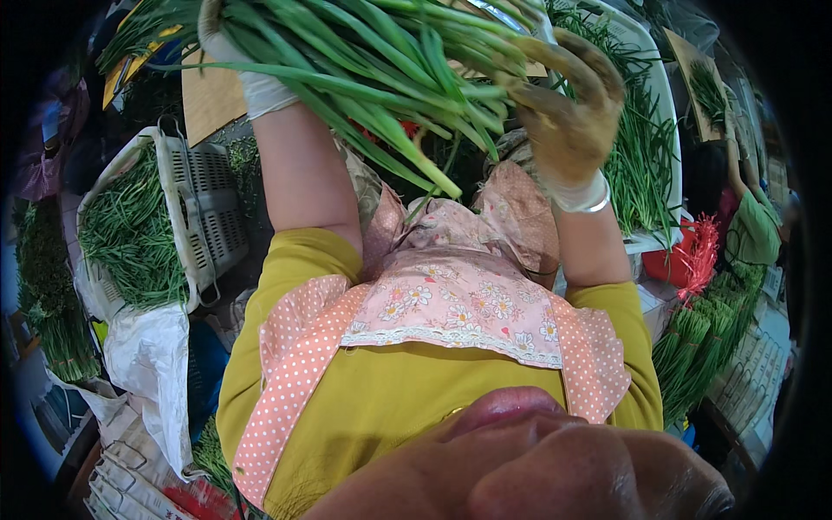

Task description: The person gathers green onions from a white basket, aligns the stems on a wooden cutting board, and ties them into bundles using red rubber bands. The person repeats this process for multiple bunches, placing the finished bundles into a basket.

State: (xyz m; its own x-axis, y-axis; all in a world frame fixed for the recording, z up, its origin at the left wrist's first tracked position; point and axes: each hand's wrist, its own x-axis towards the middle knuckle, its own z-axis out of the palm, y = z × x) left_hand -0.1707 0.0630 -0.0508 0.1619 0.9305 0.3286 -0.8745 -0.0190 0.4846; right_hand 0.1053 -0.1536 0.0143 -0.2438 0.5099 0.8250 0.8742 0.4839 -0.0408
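Observation:
A thick bunch of long flat-leaved green stalks point(364, 71), like garlic chives, stretches across the top in front of me. My left hand point(224, 42), in a white glove with a yellowish patch, holds it around the leaves; leaves and the picture's edge partly hide its fingers. My right hand point(575, 107), in a brown-stained glove, has its thumb and curled fingers at the pale stem ends, with stems between them. A few stalks droop from the bunch over my pink floral apron point(448, 279).
At left stands a white plastic basket point(208, 195) of loose greens; a white crate point(673, 156) of greens is at right. Brown board point(211, 97) lies beyond my left arm. Tied bundles point(708, 338) and red plastic strips point(699, 253) are at right, near another person's green sleeve point(754, 227).

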